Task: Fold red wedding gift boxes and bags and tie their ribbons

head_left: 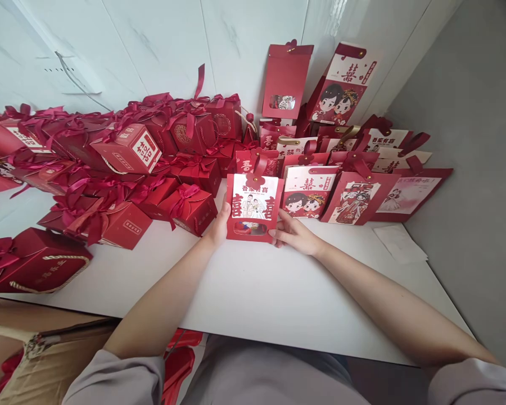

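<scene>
Both of my hands hold one red paper gift bag [255, 211] upright above the white table [244, 287]. Its front has a white panel with a drawn couple and red characters, a small clear window near the bottom, and a looped strap with a flower-shaped tab on top. My left hand [219, 226] grips its left edge. On the lower right edge are the fingers of my right hand [295, 233]. Just behind and to the right stands a similar bag with two cartoon faces [307, 194], close to my right fingertips. Colourful contents show through the window.
Red gift boxes with ribbons [109, 222] are piled along the left and back. More bags [362, 197] stand in rows at the right, with two stacked higher [287, 79]. White paper [400, 243] lies near the right edge. A cardboard box [54, 360] sits below the table's left front.
</scene>
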Motion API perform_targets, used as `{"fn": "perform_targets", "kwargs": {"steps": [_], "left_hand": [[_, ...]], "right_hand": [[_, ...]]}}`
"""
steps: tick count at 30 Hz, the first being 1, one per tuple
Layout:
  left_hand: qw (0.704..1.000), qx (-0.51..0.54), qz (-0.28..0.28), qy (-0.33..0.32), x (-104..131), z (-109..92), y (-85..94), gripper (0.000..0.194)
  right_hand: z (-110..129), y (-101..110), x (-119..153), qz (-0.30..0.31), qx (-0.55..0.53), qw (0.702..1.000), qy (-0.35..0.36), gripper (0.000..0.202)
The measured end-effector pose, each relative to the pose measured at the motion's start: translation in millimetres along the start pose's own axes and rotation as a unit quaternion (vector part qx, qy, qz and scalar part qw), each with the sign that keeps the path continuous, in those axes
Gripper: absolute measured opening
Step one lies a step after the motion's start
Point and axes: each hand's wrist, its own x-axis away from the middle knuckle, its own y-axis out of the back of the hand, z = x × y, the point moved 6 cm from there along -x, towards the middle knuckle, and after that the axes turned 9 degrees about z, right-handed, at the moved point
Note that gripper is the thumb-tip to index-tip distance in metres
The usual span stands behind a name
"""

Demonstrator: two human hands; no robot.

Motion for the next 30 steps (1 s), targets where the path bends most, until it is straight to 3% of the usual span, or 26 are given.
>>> {"fn": "perform_targets", "kwargs": {"steps": [5, 10, 16, 20, 27, 30], "left_hand": [[1.0, -0.016, -0.001, 0.002, 2, -1, 4.0, 0.078], [0.998, -0.03, 0.036, -0.029, 2, -6, 2.2, 0.071], [0.999, -0.014, -0.027, -0.035, 1, -7, 2.7, 0.06], [0.993, 0.081, -0.079, -0.012, 1, -10, 0.2, 0.055], [0.938, 0.307, -0.117, 0.111, 5, -19, -0.8, 0.049], [0.922, 0.356, -0.125, 0.082, 9, -30, 0.4, 0.034]], "right_hand": [[-2, 0, -1, 0.012, 0.008, 1.0, 0.0, 0.074], [-1, -2, -2, 0.016, 0.005, 1.0, 0.008, 0.077], [1, 1, 0, -0.008, -0.009, 1.0, 0.008, 0.079], [5, 3, 2, -0.015, -0.013, 0.999, 0.05, 0.074], [9, 11, 6, -0.133, 0.054, 0.984, 0.103, 0.049], [11, 5, 5, -0.118, 0.144, 0.978, 0.091, 0.04]]}}
